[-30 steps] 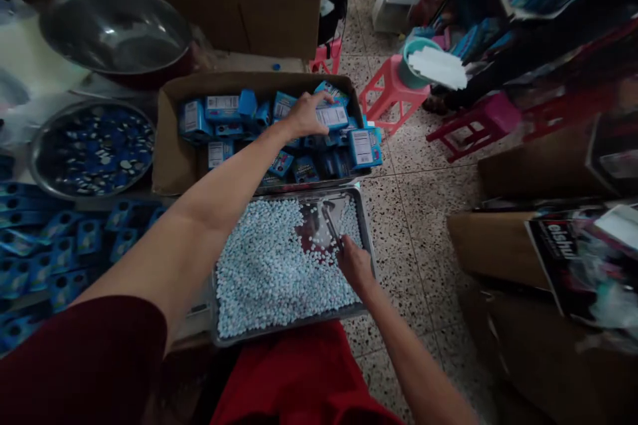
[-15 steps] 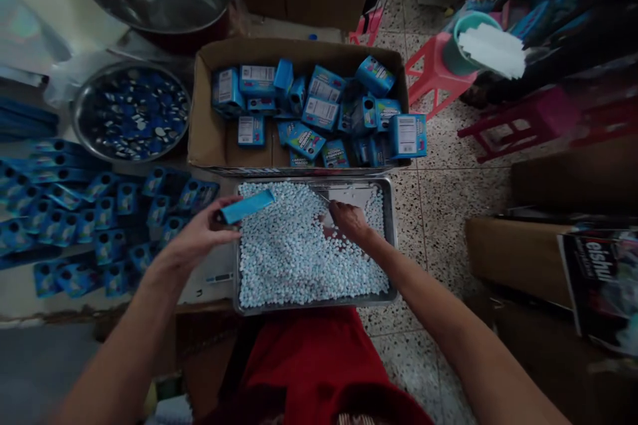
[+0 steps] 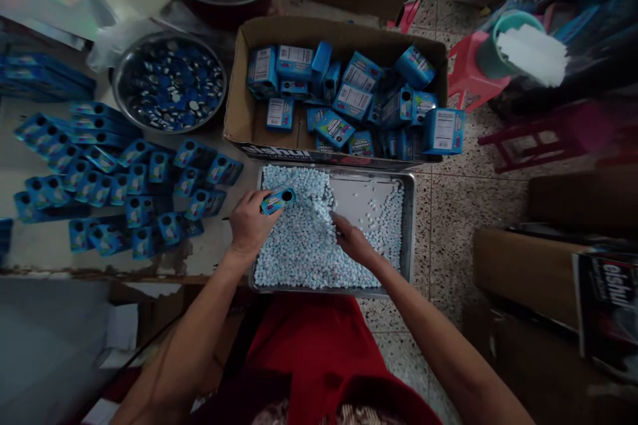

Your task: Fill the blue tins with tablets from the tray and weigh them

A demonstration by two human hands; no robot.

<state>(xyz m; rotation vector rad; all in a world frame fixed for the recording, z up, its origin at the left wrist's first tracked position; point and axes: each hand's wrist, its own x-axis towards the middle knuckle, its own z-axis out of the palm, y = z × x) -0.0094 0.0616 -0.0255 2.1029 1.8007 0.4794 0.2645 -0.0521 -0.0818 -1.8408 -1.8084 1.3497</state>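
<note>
My left hand (image 3: 250, 220) grips a small blue candy box (image 3: 277, 200) by its sides, over the left part of a metal tray (image 3: 409, 232). The box is tilted, and the round dark hole in its end faces up and to the right. Small pale-blue candies (image 3: 299, 246) cover most of the tray. My right hand (image 3: 351, 239) is closed at the middle of the tray, around what looks like a metal scoop. A heap of candies hides most of that tool, just right of the box.
Behind the tray stands a cardboard carton (image 3: 239, 113) with several blue boxes. Rows of holed boxes (image 3: 139, 211) stand on the table at left, near a steel bowl (image 3: 119, 89) of blue-and-silver discs. Speckled floor (image 3: 443, 212) and a pink stool (image 3: 466, 73) lie at right.
My left hand has moved right over the candies and turned the box so its hole shows. The right hand has shifted down slightly, with candies now heaped on the tool; more tray bottom is bare.
</note>
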